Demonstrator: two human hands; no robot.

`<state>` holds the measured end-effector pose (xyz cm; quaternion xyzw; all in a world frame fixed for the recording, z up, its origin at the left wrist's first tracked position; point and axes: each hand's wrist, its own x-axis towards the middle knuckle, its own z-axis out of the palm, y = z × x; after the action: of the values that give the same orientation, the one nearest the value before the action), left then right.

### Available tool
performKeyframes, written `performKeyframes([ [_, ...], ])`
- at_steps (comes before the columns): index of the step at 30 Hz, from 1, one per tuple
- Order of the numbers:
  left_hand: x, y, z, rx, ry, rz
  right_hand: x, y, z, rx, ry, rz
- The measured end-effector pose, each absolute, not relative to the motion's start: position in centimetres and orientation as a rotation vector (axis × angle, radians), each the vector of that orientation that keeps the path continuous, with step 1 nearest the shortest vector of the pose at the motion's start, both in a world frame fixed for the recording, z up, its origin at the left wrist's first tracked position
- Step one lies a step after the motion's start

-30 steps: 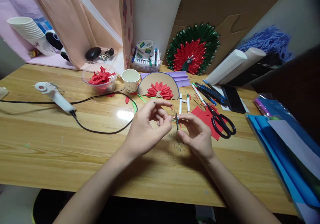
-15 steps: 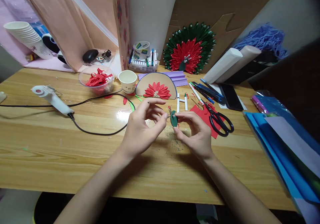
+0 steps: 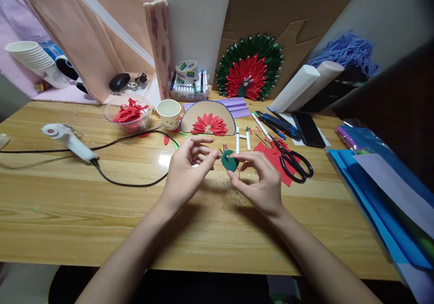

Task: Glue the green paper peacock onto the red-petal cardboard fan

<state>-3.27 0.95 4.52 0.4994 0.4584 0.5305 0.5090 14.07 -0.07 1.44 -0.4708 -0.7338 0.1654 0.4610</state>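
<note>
Between the thumb and fingertips of my right hand (image 3: pixel 259 177) is a small, rounded dark green paper piece (image 3: pixel 230 163), held by its right edge above the table. A small shiny dot sits near its upper part, and thin dark and red bits show at its top left. My left hand (image 3: pixel 190 168) is just left of this piece, fingers apart and curved; its thumb tip comes close to the edge, and I cannot tell whether it touches. Behind the hands stands a half-round cardboard piece (image 3: pixel 190 117) with red paper petals (image 3: pixel 210 124) on it.
A white glue gun (image 3: pixel 69 141) with a black cord lies left. Black-handled scissors (image 3: pixel 296 163) rest on red paper (image 3: pixel 267 152) at right. Beyond are a paper cup (image 3: pixel 168 114), a bowl of red scraps (image 3: pixel 130 114), markers (image 3: pixel 238 139), a phone (image 3: pixel 308 130) and a green-and-red peacock craft (image 3: pixel 251 68).
The green piece has turned so its flat face shows wider and rounder. Both hands appear slightly further left as the whole view has shifted.
</note>
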Motion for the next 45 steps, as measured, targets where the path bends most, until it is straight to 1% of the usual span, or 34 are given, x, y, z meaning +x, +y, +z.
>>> performKeyframes([
  [10, -3.2, 1.2, 4.5, 1.15, 1.087, 1.258, 14.0, 0.1, 1.8, -1.155, -1.87, 0.247],
  [19, -3.2, 1.3, 4.4, 1.164, 1.09, 1.268, 14.1, -0.1, 1.6, -1.152, -1.81, 0.259],
  [25, -2.7, 0.2, 4.4, 1.489, 1.112, 1.251, 14.0, -0.3, 0.9, -1.035, -1.631, 0.342],
  [30, -2.3, -0.8, 4.3, 1.733, 1.055, 1.381, 13.6, -0.5, 0.3, -0.925, -1.583, 0.327],
  [36, -2.5, -1.0, 4.5, 1.945, 0.996, 1.489, 13.9, -0.2, 0.1, -0.835, -1.501, 0.444],
  [41, -2.7, -1.0, 4.9, 2.094, 0.87, 1.54, 14.6, -0.1, 0.3, -0.787, -1.528, 0.41],
  [45, -2.8, -1.0, 4.8, 2.152, 0.864, 1.532, 14.9, -0.1, 0.6, -0.799, -1.571, 0.375],
])
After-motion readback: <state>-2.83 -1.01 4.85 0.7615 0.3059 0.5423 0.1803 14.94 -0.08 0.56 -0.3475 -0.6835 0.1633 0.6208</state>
